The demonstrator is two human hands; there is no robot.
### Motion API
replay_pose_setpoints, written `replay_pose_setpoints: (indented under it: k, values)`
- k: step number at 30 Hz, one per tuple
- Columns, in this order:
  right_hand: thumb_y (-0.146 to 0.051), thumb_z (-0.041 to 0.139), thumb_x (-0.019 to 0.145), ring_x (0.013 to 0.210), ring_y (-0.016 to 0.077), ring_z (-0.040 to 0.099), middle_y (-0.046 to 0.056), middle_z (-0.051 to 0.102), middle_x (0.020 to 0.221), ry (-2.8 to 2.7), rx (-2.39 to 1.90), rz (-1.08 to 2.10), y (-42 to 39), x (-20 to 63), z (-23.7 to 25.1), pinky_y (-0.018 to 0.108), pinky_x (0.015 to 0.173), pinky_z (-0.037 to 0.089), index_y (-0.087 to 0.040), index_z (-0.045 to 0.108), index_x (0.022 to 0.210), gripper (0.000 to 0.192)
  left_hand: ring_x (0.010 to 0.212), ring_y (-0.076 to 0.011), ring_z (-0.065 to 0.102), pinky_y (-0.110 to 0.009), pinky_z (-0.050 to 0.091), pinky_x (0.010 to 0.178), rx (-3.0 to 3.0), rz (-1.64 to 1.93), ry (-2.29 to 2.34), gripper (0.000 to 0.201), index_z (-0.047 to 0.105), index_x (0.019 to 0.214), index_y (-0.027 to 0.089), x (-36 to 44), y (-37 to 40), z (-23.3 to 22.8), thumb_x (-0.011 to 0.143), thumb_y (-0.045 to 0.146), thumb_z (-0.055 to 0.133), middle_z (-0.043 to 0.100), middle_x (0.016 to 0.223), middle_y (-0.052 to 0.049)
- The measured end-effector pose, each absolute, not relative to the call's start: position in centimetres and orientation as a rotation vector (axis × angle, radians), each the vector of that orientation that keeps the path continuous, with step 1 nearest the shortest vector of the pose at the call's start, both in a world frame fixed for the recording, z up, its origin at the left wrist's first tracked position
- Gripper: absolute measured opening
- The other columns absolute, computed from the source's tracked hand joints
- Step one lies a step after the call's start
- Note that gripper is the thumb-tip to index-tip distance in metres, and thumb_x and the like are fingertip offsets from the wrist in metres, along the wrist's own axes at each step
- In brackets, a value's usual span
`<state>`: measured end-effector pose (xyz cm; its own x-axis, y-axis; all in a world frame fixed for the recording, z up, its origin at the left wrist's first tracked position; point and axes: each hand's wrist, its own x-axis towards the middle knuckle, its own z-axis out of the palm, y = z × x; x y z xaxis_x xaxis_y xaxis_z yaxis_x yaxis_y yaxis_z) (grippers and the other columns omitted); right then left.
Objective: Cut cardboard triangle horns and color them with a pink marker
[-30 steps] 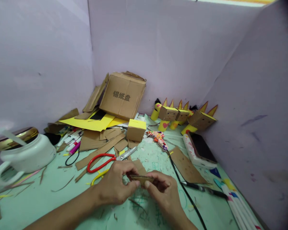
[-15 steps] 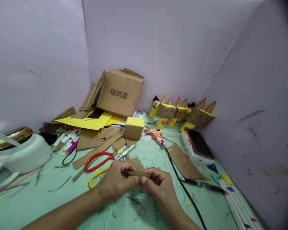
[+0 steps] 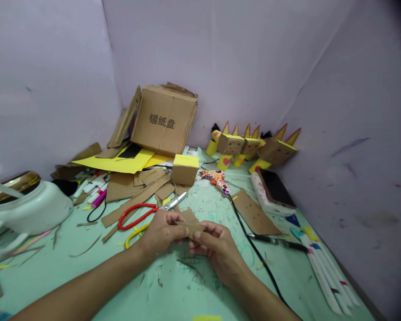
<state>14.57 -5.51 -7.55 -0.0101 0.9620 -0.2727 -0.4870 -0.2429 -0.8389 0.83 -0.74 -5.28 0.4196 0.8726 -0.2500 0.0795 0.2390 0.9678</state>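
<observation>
Am holding small cardboard piece [image 3: 191, 228] between both hands, just above table [image 3: 87, 272], just in front of red scissors [image 3: 143, 215]. My left hand [image 3: 162, 232] is pinching its left end, fingers [image 3: 177, 219] closed on it. My right hand [image 3: 217, 249] is gripping right end, thumb pressing top edge. Black cable [image 3: 254, 249] is running right of scissors. Small yellow-topped box [image 3: 185, 169] is sitting behind scissors; white kettle [image 3: 30, 209] is standing far left of them.
</observation>
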Motion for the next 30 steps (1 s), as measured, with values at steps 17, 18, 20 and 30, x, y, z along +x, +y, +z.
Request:
replay_pose_setpoints:
  k: [17,18,20,30]
  values:
    - [-0.025,0.071,0.06,0.043,0.0097,0.06,0.004,0.065,0.054,-0.576,-1.053,1.668,-5.23,14.83,-7.2,0.018,0.042,0.052,-0.008,0.065,0.059,0.018,0.033,-0.0069,0.04,-0.019,0.028,0.037,1.092,0.721,1.053,0.012,0.047,0.047,0.015,0.89,-0.31,-5.65,0.052,0.02,0.057,0.048,0.036,0.004]
    - [-0.026,0.07,0.062,0.042,0.0097,0.06,0.004,0.065,0.053,-0.573,-1.058,1.673,-5.22,14.87,-7.22,0.018,0.042,0.052,-0.008,0.064,0.058,0.019,0.033,-0.0069,0.039,-0.019,0.029,0.037,1.088,0.72,1.058,0.013,0.047,0.048,0.016,0.87,-0.31,-5.64,0.052,0.021,0.058,0.048,0.036,0.004]
    - [-0.029,0.067,0.065,0.041,0.01,0.06,0.005,0.065,0.053,-0.559,-1.06,1.684,-5.15,14.94,-7.25,0.018,0.041,0.052,-0.008,0.064,0.058,0.023,0.032,-0.007,0.039,-0.019,0.029,0.036,1.082,0.718,1.066,0.014,0.048,0.048,0.015,0.82,-0.3,-5.66,0.052,0.022,0.06,0.048,0.036,0.005]
    - [-0.024,0.076,0.051,0.046,0.0113,0.063,0.006,0.068,0.059,-0.612,-1.021,1.67,-5.09,15.06,-7.19,0.021,0.047,0.053,-0.007,0.068,0.062,0.021,0.036,-0.0067,0.042,-0.019,0.029,0.04,1.102,0.727,1.059,0.019,0.05,0.05,0.014,0.46,-0.24,-5.68,0.054,0.025,0.065,0.051,0.041,0.003]
